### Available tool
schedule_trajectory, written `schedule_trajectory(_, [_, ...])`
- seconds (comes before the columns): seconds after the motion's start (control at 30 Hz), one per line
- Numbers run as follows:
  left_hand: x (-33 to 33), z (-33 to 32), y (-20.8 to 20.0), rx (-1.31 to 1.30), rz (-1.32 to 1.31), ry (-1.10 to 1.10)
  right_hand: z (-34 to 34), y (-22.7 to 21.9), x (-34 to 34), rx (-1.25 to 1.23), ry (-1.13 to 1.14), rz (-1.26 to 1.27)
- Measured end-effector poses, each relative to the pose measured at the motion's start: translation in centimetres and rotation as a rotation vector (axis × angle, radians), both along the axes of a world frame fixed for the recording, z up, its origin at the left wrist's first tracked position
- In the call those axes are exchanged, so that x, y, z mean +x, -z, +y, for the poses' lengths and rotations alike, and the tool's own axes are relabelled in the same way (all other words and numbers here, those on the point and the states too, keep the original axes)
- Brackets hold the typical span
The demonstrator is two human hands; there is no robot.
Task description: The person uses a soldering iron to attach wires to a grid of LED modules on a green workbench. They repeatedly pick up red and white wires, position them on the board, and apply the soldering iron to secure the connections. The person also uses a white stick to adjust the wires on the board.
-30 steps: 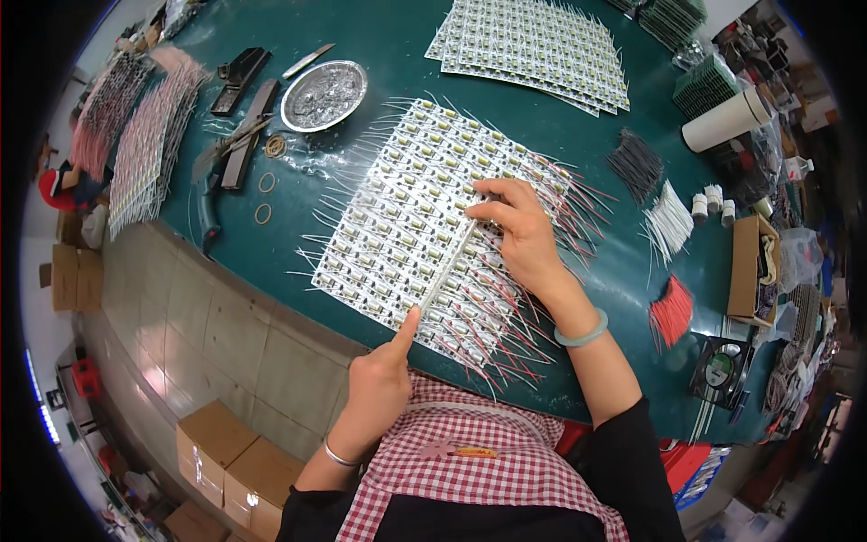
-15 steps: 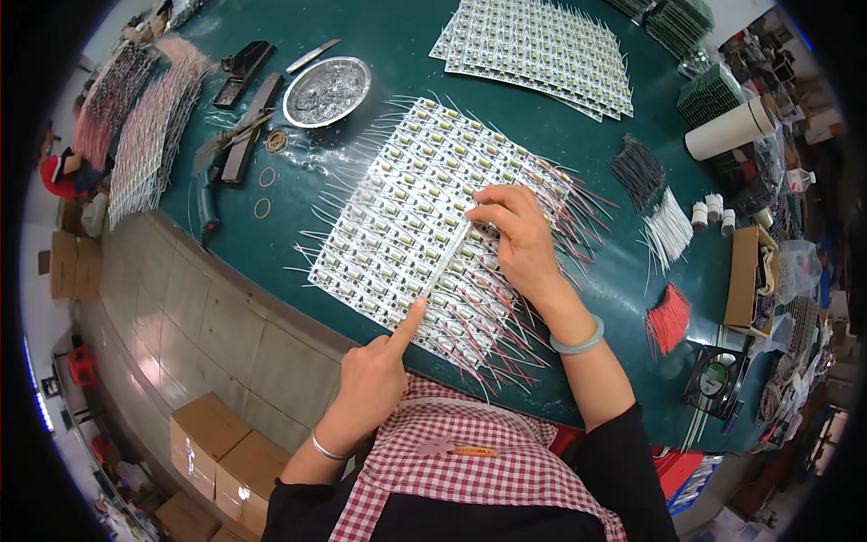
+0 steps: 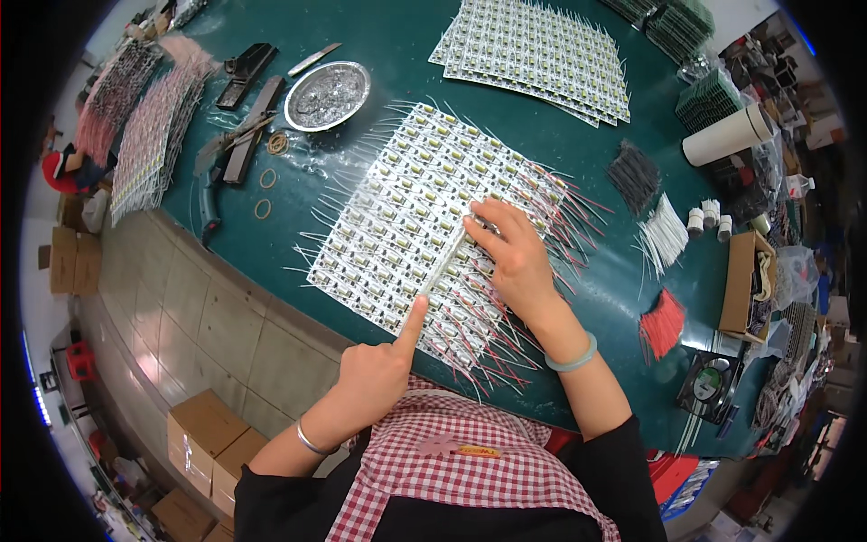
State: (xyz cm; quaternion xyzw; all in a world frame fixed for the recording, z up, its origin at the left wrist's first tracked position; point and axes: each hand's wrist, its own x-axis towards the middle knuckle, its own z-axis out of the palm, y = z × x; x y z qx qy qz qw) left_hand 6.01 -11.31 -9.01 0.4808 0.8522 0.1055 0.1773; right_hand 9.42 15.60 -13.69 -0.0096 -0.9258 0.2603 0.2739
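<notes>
A large white panel of small circuit boards [image 3: 379, 212] lies in front of me on the green table, carrying rows of yellowish components. White wires stick out along its left edge, red and white wires along its right. A narrow whitish strip [image 3: 444, 262] runs slantwise over the panel. At its near end, the outstretched index finger of my left hand [image 3: 375, 375] presses down, the other fingers curled. My right hand [image 3: 517, 257] rests on the panel at the strip's far end, fingers stretched and slightly apart. Whether its fingertips pinch the strip is hard to see.
More panels [image 3: 533, 59] are stacked at the back. A metal bowl [image 3: 327, 95], cutter and soldering iron [image 3: 208, 203] lie left. Bundles of black [image 3: 634, 176], white [image 3: 664, 235] and red wires [image 3: 662, 323] lie right, near a white cylinder [image 3: 727, 135]. Another person sits far left.
My right hand has shifted slightly toward me, and its fingers have straightened from a more bent grip. My left fingertip stays at the strip's near end.
</notes>
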Motion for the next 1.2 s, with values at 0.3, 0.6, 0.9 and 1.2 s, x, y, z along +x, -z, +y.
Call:
schedule_trajectory(0.3, [-0.4, -1.1, -0.1, 0.022, -0.173, -0.110, 0.4, 0.0, 0.8, -0.218, 0.063, 0.036])
schedule_trajectory(0.6, [-0.8, -2.6, 0.0, 0.289, -0.087, -0.168, 0.6, 0.3, 1.1, -0.304, 0.146, 0.063])
schedule_trajectory(0.9, [-2.8, -0.9, -0.8, 0.333, -0.433, -0.272, 0.5, 0.2, 1.2, -0.323, 0.144, 0.021])
schedule_trajectory(1.2, [-2.4, -0.1, 0.4, 0.323, -0.289, -0.215, 0.4, -0.1, 1.2, -0.316, 0.138, 0.009])
